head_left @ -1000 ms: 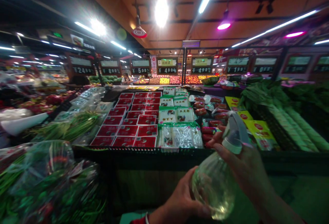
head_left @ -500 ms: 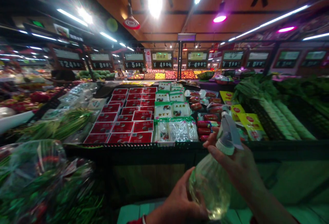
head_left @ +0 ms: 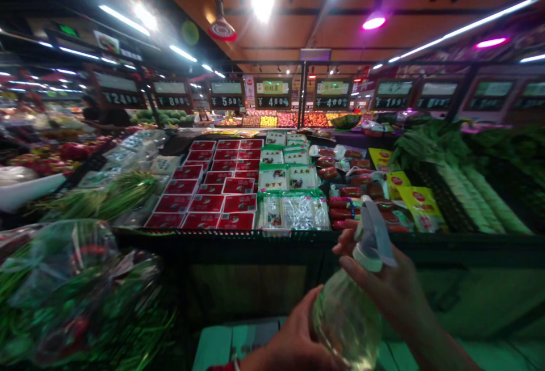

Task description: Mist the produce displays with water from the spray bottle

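A clear spray bottle [head_left: 347, 314] with a pale greyish trigger head [head_left: 374, 226] tilts in front of me at the lower right, some liquid glinting at its base. My left hand [head_left: 300, 331] grips the bottle's lower body from the left. Around the neck and trigger head is my right hand [head_left: 394, 283], its thumb lying against the collar and its fingers curled on the far side, partly hidden. Just beyond the bottle, packed sausages [head_left: 340, 212] lie on the display shelf.
Red boxes [head_left: 200, 203] and white-green packets [head_left: 293, 209] fill the middle of the stand. Yellow packets [head_left: 421, 206] and long leafy vegetables [head_left: 472, 189] lie to the right. At the near left are bagged greens [head_left: 55, 286]. Price signs [head_left: 272, 96] hang behind.
Both hands and the spray bottle sit slightly lower in view. The shelf and signs have shifted a little to the right and up. My grip on the bottle stays.
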